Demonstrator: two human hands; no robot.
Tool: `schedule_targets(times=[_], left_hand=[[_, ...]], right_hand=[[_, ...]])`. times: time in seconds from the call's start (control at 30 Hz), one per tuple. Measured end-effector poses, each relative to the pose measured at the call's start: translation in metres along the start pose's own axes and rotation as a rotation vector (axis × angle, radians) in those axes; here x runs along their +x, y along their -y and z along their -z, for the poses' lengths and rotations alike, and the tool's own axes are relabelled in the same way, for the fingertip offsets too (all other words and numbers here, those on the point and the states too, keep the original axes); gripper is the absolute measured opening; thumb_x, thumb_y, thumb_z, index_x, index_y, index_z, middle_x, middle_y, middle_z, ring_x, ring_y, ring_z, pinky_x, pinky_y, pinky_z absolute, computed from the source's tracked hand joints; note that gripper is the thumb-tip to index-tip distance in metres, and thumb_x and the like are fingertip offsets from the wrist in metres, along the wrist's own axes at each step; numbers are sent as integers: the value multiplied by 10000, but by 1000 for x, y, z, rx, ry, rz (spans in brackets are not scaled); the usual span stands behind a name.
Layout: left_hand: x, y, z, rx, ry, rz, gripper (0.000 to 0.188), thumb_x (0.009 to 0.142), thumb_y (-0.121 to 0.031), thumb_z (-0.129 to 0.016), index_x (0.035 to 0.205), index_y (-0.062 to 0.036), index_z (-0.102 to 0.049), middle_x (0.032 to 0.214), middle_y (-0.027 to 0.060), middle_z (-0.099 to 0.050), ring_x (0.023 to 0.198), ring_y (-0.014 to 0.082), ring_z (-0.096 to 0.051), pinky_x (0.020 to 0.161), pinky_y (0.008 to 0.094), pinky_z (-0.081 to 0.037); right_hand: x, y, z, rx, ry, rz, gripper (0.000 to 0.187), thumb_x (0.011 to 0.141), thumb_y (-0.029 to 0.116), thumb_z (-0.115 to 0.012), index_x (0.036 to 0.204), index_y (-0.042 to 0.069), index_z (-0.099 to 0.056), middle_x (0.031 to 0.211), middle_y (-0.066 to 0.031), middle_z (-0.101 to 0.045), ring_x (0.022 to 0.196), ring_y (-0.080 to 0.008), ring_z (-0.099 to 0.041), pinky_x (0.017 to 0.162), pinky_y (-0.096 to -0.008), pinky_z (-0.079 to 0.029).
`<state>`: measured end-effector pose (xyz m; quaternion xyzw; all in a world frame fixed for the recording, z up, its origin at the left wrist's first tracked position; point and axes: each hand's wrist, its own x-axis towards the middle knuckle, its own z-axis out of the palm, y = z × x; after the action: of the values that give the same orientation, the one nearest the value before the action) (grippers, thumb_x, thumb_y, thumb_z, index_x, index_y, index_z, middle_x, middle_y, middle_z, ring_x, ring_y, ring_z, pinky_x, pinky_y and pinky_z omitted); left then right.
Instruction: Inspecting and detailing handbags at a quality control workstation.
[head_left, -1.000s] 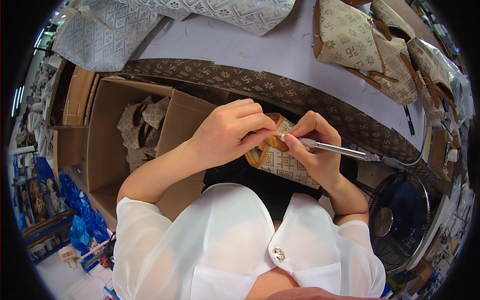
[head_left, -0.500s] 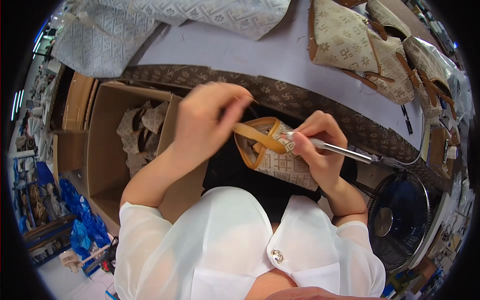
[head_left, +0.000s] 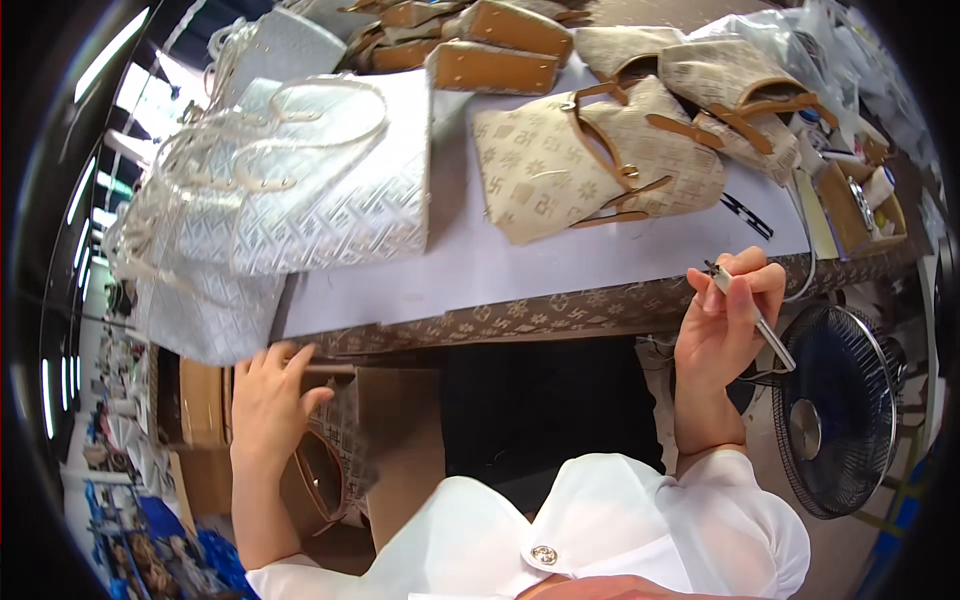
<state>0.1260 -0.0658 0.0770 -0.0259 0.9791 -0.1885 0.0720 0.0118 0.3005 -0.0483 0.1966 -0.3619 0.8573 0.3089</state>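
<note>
- Head view is showing me a patterned bag (head_left: 322, 475) lying in the cardboard box (head_left: 400, 440), just beside the left grip (head_left: 272, 405).
- 0.5 s ago a bag was sitting on the lap between the 2 hands; now black cloth (head_left: 545, 410) is showing there. I'm guessing it is the same bag, without seeing the release itself.
- For the work, I'm reading this as handling of that bag coming to an end.
- Left grip is hanging at the box with thumb and fingers spread well apart, holding nothing I'm seeing; its fingertips are pointing toward the silver-white bags (head_left: 205, 310), and I cannot tell whether they are touching.
- Right grip (head_left: 735, 315) is clamping a slim silver tool (head_left: 770, 343) between thumb and fingers, near the front edge of the worktop (head_left: 445, 285).
- More beige bags (head_left: 535, 175) are resting on that worktop.
</note>
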Motion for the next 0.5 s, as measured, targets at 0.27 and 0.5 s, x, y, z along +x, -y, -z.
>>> schedule_targets(times=[0.27,0.5], left_hand=[[225,-194,29,-234,-687,-985,556,876,-274,-648,1365,-53,-502,1391,108,-507,1352,306,-413,1097,441,-354],[193,-154,96,-475,-595,-768,303,866,-323,-691,956,-38,-643,753,127,-676,785,326,-679,669,443,-519]], right_hand=[[6,1,4,-30,-52,18,160,949,20,-555,847,45,-433,856,-50,-420,661,-73,-414,785,-262,-576],[16,34,25,-15,-71,125,191,951,5,-543,827,60,-409,837,-34,-383,668,-85,-380,654,-192,-474]])
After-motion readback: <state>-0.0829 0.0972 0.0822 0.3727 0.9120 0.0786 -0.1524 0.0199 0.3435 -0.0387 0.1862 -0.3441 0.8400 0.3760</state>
